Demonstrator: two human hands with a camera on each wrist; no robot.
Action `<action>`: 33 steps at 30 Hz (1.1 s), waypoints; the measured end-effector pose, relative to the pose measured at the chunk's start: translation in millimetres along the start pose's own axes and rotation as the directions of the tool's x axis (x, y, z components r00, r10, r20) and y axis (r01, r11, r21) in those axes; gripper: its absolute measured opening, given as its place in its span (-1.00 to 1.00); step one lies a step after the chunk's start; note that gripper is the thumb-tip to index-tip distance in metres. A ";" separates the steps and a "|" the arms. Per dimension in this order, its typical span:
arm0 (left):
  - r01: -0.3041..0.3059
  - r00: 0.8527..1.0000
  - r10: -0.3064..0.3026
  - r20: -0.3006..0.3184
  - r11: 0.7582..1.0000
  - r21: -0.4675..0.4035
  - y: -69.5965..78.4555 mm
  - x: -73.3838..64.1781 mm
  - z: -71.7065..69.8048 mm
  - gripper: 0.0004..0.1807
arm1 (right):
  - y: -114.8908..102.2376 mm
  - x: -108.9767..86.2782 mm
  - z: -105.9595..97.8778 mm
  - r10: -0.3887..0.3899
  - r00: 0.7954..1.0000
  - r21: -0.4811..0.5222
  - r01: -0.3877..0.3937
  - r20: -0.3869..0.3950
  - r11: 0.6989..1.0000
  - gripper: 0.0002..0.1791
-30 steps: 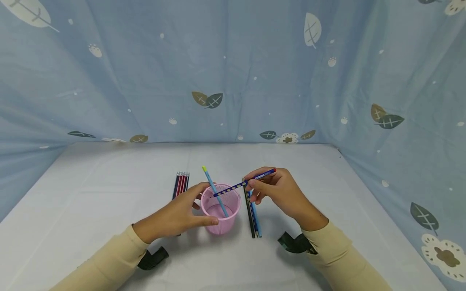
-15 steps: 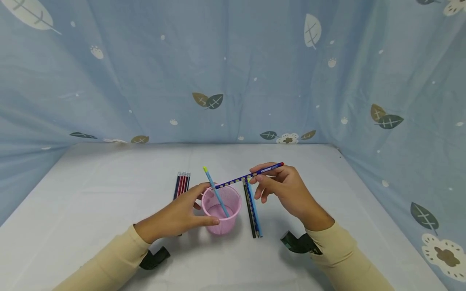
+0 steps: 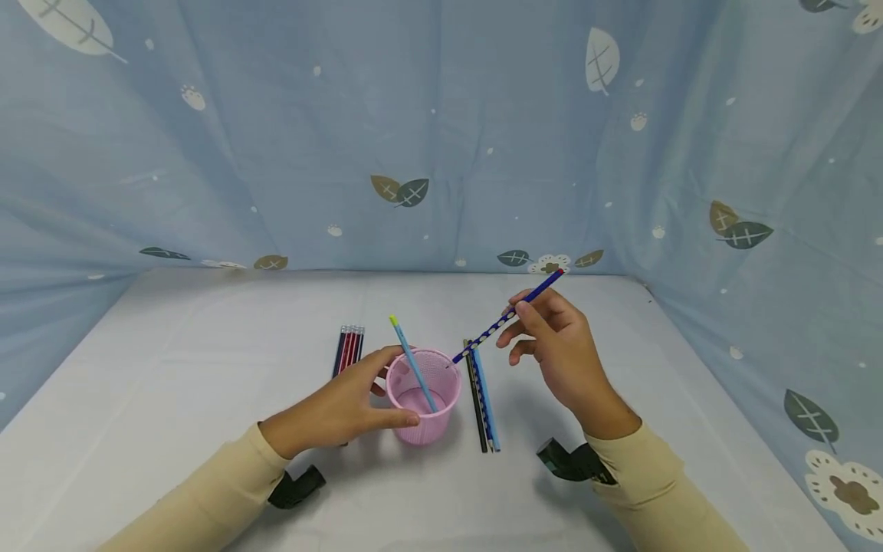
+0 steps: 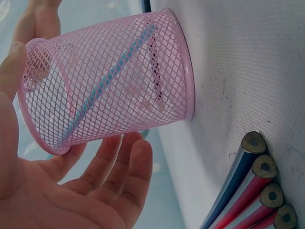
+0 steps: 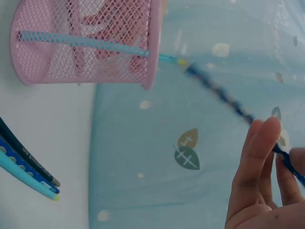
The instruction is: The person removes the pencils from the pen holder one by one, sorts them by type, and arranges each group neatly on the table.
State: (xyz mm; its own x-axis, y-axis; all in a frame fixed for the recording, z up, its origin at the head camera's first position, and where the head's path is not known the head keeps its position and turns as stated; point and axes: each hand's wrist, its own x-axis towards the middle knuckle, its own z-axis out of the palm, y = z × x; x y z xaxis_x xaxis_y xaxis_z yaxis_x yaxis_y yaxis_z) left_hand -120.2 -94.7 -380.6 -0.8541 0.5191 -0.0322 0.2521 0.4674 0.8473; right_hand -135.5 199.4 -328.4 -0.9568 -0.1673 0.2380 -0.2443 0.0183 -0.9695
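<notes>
My left hand (image 3: 341, 404) holds a pink mesh pencil cup (image 3: 424, 435) by its rim, thumb on the near side and fingers around the left. The cup stands upright on the table; a light blue pencil (image 3: 412, 364) with a yellow end leans inside it. Between thumb and fingers, my right hand (image 3: 564, 359) pinches a dark blue pencil (image 3: 493, 328) with pale dimples along it and a red end. That pencil slants, red end up, and its point overlaps the cup's right rim in the head view. Blur covers its lower part in the right wrist view.
Right of the cup lie a black pencil (image 3: 477, 399), a dimpled blue one and a light blue pencil (image 3: 489, 406), side by side. Several dark and red pencils (image 3: 349, 346) lie left of it, partly behind my left hand. A patterned blue curtain (image 3: 441, 138) hangs behind the table.
My right hand has risen and moved right and away from me. The dark blue pencil has swung from nearly level to a steeper slant. My left hand and the cup have hardly moved.
</notes>
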 end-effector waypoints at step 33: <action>0.019 1.000 -0.019 -0.003 1.000 0.010 1.8 2.2 -1.4 -0.04 | 53.0 28.9 -22.5 0.381 0.872 -0.154 -0.349 0.307 0.924 -0.60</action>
State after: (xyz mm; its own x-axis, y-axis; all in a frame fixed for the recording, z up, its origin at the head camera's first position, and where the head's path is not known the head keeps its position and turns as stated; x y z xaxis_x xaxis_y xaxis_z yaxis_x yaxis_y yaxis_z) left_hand -122.2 -93.8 -378.4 -0.8602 0.5078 -0.0464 0.2406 0.4845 0.8411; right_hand -179.6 217.7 -371.5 -0.8790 -0.4417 -0.1796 0.0842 0.2270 -0.9702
